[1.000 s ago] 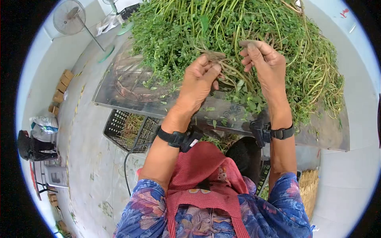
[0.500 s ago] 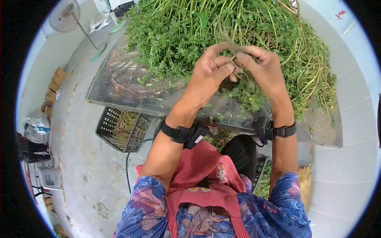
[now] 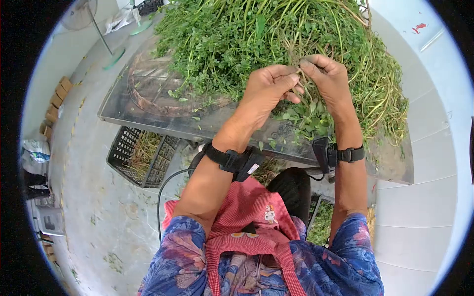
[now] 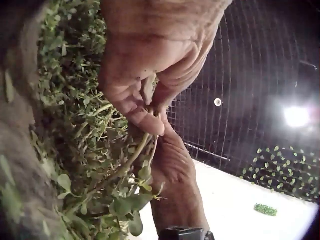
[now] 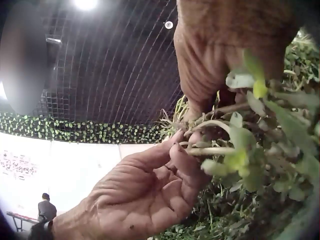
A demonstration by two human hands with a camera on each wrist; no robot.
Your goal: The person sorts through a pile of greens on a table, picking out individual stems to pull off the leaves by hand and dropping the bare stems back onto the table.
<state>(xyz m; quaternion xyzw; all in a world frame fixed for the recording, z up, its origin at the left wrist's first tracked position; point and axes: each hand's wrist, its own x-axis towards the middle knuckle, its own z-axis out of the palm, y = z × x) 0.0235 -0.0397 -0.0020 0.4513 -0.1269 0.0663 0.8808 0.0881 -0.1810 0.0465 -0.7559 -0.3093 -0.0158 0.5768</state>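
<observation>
A big heap of leafy green stems (image 3: 222,44) covers the table (image 3: 173,118). In front of it, the left hand (image 3: 266,91) pinches a few thin stems between thumb and fingers. Right beside it, the right hand (image 3: 328,81) pinches the same small bunch (image 3: 308,101), whose leaves hang toward the table edge. The left wrist view shows the left hand (image 4: 150,55) with stems (image 4: 120,172) running down from its fingertips. In the right wrist view, pale stem ends (image 5: 212,151) lie at the fingertips of both hands, and the right hand (image 5: 230,55) partly hides them.
Below the table's front edge stands a black crate (image 3: 140,155) with plant pieces in it. Another container of greens (image 3: 322,222) is by the person's leg. A fan (image 3: 98,34) and cardboard boxes (image 3: 57,103) stand on the left. Loose leaves lie along the table edge.
Both hands have come together; the left moved right toward the right hand, which had been apart with raised fingers and now pinches the stems. The head view has shifted slightly.
</observation>
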